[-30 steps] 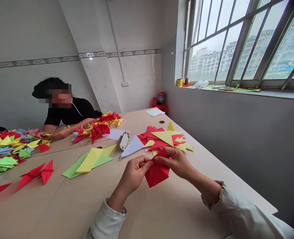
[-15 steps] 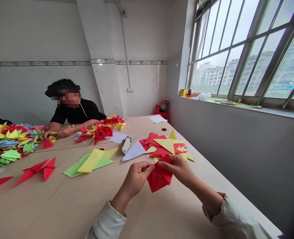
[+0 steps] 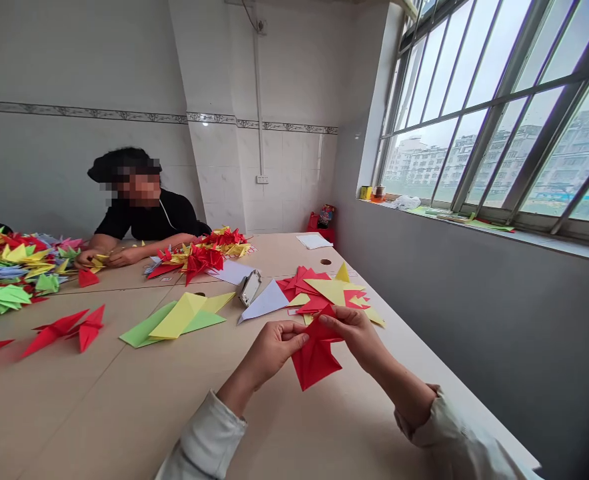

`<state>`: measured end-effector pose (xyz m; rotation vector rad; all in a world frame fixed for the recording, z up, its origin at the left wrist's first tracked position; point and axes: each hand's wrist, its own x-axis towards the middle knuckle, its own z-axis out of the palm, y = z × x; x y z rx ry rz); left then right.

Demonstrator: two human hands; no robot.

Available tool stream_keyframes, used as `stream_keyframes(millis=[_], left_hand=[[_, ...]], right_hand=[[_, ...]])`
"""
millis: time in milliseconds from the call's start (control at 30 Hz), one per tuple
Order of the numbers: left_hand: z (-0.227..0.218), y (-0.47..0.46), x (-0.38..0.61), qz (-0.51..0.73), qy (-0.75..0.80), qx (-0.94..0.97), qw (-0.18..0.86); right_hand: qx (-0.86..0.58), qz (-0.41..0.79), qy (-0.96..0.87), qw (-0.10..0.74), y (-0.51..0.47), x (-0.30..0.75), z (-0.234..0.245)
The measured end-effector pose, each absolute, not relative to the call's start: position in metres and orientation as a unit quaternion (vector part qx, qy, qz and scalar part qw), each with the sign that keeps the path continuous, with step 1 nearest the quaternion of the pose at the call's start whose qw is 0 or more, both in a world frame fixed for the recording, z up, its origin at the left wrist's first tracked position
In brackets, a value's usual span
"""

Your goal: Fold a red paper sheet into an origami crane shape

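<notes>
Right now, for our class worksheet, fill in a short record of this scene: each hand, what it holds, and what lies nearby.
Left hand: pinching the folded red paper
Right hand: pinching the same paper from the other side
Nearby: white paper triangle; red and yellow paper pile; yellow sheet on green sheet
Co-worker: across the table, leaning on both forearms
Surface: beige table

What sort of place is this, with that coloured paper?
Probably a tiled workroom for folding paper by hand: long tables carry heaps of paper cranes and red and yellow folded pieces, a co-worker sits at them, while red paper is folded.
</notes>
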<state>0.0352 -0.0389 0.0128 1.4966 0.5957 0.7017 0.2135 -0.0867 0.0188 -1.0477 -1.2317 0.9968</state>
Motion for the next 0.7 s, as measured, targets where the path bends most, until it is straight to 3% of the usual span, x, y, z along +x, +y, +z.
stream_keyframes(millis=[333,600,700], left_hand=[[0.008,-0.042,0.043,0.330,0.260,0.668,0.614],[-0.001,-0.031,0.043,0.338,0.308,0.690,0.561],[-0.010,-0.021,0.043,0.390,0.305,0.675,0.548]], right_hand=[[-0.485,0.359,-0.577,0.551,-0.089,0.210,0.019],[-0.495,0.301,-0.478,0.661,-0.084,0.236,0.035],[-0.493,0.309,-0.480,0.656,-0.087,0.232,0.037]])
